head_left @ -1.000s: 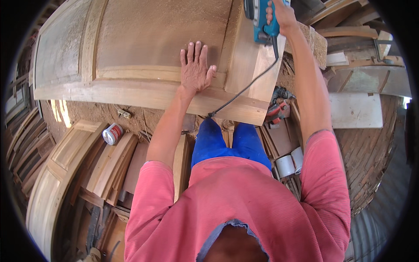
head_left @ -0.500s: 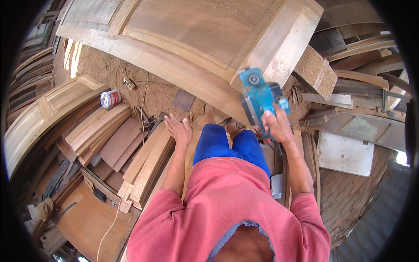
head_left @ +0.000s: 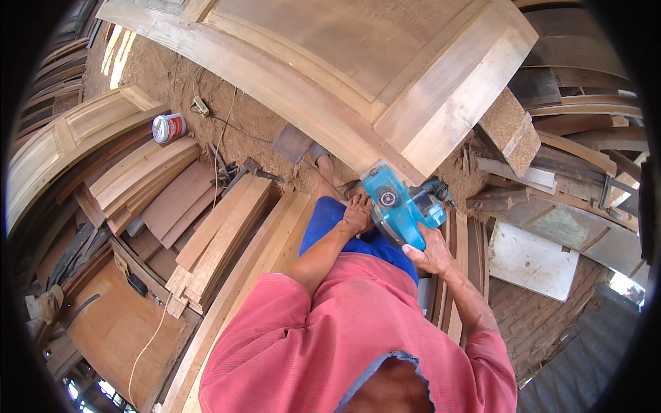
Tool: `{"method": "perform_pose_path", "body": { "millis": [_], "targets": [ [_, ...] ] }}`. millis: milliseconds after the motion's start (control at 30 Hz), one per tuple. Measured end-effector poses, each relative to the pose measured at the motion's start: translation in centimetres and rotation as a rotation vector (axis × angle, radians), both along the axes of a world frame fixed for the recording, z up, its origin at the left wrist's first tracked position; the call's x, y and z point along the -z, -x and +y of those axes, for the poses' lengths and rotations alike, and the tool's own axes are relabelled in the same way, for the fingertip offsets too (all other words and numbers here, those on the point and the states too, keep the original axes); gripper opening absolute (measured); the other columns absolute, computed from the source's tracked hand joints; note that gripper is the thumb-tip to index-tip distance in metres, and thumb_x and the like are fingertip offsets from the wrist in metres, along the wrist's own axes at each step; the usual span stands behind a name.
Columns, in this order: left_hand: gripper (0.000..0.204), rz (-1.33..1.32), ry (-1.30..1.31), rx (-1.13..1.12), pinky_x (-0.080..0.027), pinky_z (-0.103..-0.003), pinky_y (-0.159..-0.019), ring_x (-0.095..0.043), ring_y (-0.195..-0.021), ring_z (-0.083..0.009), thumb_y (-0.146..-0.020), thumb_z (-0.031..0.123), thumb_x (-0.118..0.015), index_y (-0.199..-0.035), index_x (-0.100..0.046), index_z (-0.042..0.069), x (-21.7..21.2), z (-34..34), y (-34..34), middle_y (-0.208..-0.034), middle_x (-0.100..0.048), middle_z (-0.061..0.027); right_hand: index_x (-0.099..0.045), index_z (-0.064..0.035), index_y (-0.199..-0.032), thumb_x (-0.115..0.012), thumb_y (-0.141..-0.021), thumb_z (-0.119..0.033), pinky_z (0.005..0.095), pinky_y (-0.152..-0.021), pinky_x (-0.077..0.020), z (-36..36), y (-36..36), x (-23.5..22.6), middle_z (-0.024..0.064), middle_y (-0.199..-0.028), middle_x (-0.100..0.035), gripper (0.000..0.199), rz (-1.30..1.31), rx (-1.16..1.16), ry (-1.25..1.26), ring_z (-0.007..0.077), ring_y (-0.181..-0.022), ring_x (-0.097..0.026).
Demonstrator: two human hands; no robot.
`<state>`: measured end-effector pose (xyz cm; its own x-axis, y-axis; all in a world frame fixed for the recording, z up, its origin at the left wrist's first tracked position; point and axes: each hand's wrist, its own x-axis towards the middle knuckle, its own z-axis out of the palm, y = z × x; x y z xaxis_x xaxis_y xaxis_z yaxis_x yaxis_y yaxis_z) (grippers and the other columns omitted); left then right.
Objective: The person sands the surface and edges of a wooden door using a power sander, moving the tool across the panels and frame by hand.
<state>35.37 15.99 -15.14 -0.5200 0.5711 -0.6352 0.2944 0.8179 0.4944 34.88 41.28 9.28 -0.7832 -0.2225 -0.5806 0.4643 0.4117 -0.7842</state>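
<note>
The blue power planer (head_left: 401, 205) was held out over the blue trousers (head_left: 323, 224), just off the near corner of the wooden panelled door (head_left: 344, 62). From the right hand (head_left: 434, 253), which was closed around its rear handle, the planer lay forward and to the left, its long axis slanting from the handle at lower right to the front end at upper left. That front end overlapped the door's near edge in the view, though whether the 2 touched could not be told. The left hand (head_left: 357, 215) was close against the planer's left side, fingers pointing up toward its body; its grip was partly hidden, so I could not tell whether it had hold of anything. Of the 2 hands, the right was the nearer to the handle and the left to the front half. Compared with 0.5 s earlier, the planer had come back from the door's end toward the person's lap and tipped further to the left, and the left hand, then spread in the air above the stacked boards (head_left: 213, 241), had crossed to the planer's side. The right hand's hold on the handle was unchanged.
</note>
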Motion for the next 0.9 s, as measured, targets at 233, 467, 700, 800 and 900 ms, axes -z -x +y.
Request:
{"method": "perform_pose_path", "body": {
  "millis": [233, 467, 700, 800, 900],
  "targets": [
    [0.071, -0.033, 0.053, -0.210, -0.033, -0.054, -0.116, -0.038, -0.140, -0.0461, -0.086, 0.034, -0.065, -0.148, -0.046, 0.004, -3.0, -4.0, 1.7, -0.155, -0.039, -0.0233, -0.060, 0.0085, -0.100, -0.068, -0.088, -0.047, 0.0525, -0.076, -0.0498, -4.9, 8.1, -0.3, 0.0306, -0.085, -0.065, 0.057, 0.078, -0.054, -0.022, 0.0488, -0.083, -0.065],
    [0.065, 0.012, 0.214, -0.398, -0.030, -0.055, -0.119, -0.034, -0.144, -0.0466, -0.091, 0.038, -0.061, -0.147, -0.049, 0.006, -3.0, -10.8, 3.5, -0.156, -0.039, -0.0274, -0.065, 0.0063, -0.098, -0.063, -0.090, -0.059, 0.0505, -0.076, -0.0509, -11.9, 21.5, 0.9, 0.0268, -0.083, -0.067, 0.066, 0.312, -0.135, 0.086, 0.0435, -0.082, -0.067],
    [0.060, 0.033, 0.181, -0.587, -0.024, -0.053, -0.121, -0.036, -0.145, -0.0439, -0.094, 0.038, -0.060, -0.142, -0.054, 0.002, -4.9, -12.3, 5.4, -0.151, -0.044, -0.0298, -0.067, 0.0037, -0.096, -0.061, -0.093, -0.059, 0.0475, -0.073, -0.0508, -15.7, 30.6, 0.6, 0.0206, -0.076, -0.067, 0.063, 0.255, -0.144, 0.141, 0.0339, -0.074, -0.066],
    [0.061, 0.147, 0.198, -0.799, -0.022, -0.055, -0.120, -0.034, -0.145, -0.0468, -0.095, 0.037, -0.059, -0.144, -0.051, 0.001, -4.8, -14.8, 6.3, -0.152, -0.040, -0.0344, -0.065, 0.0042, -0.096, -0.062, -0.093, -0.060, 0.0444, -0.068, -0.0500, -13.1, 27.2, -0.3, 0.0162, -0.075, -0.065, 0.065, 0.245, -0.087, 0.210, 0.0284, -0.068, -0.062],
    [0.067, 0.607, 0.151, -1.029, -0.018, -0.061, -0.119, -0.025, -0.147, -0.0520, -0.098, 0.033, -0.055, -0.152, -0.038, -0.001, -7.1, -14.4, 9.2, -0.158, -0.026, -0.0385, -0.065, 0.0016, -0.098, -0.062, -0.094, -0.055, 0.0349, -0.055, -0.0467, -7.0, 20.1, -0.3, 0.0054, -0.071, -0.059, 0.057, 0.052, 0.131, 0.278, 0.0150, -0.059, -0.056]
  ]
}}
